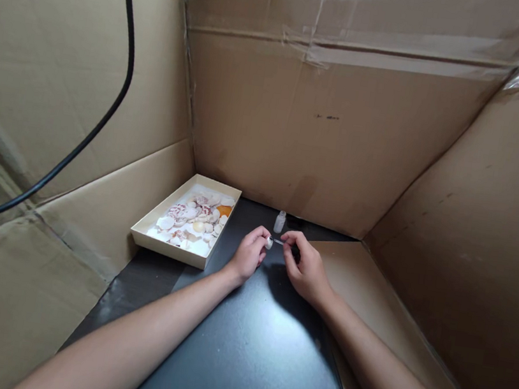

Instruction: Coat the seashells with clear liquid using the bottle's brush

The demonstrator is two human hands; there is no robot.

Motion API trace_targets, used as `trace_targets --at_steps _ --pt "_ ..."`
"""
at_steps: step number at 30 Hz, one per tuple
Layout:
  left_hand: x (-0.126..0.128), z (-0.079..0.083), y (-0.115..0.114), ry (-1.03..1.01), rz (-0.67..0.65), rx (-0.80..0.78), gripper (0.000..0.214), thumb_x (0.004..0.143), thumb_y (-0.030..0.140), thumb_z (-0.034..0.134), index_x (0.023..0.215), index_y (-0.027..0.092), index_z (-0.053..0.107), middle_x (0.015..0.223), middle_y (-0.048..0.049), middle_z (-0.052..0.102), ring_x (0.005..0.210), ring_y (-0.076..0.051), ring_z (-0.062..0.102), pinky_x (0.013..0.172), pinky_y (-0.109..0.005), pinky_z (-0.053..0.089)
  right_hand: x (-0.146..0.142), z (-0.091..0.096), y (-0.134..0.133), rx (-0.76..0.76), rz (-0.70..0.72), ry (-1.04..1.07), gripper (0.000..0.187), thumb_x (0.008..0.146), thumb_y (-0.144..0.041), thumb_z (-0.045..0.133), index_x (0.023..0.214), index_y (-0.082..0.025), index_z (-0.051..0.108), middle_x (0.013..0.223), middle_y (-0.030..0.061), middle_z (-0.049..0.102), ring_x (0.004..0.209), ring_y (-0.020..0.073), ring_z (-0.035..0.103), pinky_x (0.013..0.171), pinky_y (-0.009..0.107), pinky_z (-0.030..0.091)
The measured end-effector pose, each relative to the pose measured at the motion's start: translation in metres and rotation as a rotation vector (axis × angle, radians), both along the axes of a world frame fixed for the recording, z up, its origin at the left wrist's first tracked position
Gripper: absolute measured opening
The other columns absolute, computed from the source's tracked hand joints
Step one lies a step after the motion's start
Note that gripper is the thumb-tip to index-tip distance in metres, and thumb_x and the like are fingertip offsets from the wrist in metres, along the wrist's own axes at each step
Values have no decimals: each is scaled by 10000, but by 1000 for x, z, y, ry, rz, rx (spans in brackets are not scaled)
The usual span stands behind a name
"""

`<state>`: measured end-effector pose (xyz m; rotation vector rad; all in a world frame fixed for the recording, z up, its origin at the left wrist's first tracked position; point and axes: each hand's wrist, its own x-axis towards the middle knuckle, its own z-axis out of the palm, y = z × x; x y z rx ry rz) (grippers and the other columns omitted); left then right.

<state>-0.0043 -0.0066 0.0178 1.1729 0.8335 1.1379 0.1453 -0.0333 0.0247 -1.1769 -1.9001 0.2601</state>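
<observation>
My left hand (250,254) pinches a small white, rounded, shell-like piece (269,243) with a dark spot on it, between thumb and fingertips. My right hand (303,266) is closed on a thin pale stick (278,242), whose end points left at the white piece. Whether the two touch is too small to tell. Just beyond my hands a small whitish bottle (279,223) stands upright. On the left a shallow cream box (169,250) holds several seashells (199,215), mostly white, with one orange.
Cardboard walls (337,122) enclose the dark tabletop (237,352) at the back and both sides. A flat cardboard sheet (354,278) lies along the right edge. A black cable (125,66) hangs at the upper left.
</observation>
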Motion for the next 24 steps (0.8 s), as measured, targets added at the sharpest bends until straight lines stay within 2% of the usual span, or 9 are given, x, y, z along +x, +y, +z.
trace_targets --at_steps 8,15,19,24 --pt "0 -1 0 -15 1 -2 85 738 252 465 732 190 408 541 81 346 382 -44 318 389 -173 176 1 -3 3 -20 7 -32 179 916 -233 395 1040 -207 521 893 43 619 768 160 588 705 258 434" --pt "1 0 0 17 -7 18 81 745 251 453 717 186 414 539 80 337 391 -46 311 395 -175 186 2 -1 3 -2 -47 -20 179 812 -175 438 973 -204 511 721 -17 546 615 131 501 615 230 393" --pt "2 0 -1 70 -21 34 87 748 258 453 720 191 405 529 86 311 399 -53 291 400 -183 188 1 -1 2 -19 -44 -75 231 777 -174 468 998 -208 525 729 -23 556 619 125 514 619 222 385" --pt "3 -1 -2 145 -28 105 76 767 242 447 724 185 421 537 78 340 441 -58 318 443 -185 238 0 1 1 -46 -123 -165 263 754 -181 484 1009 -218 536 717 -24 585 583 125 519 588 220 361"
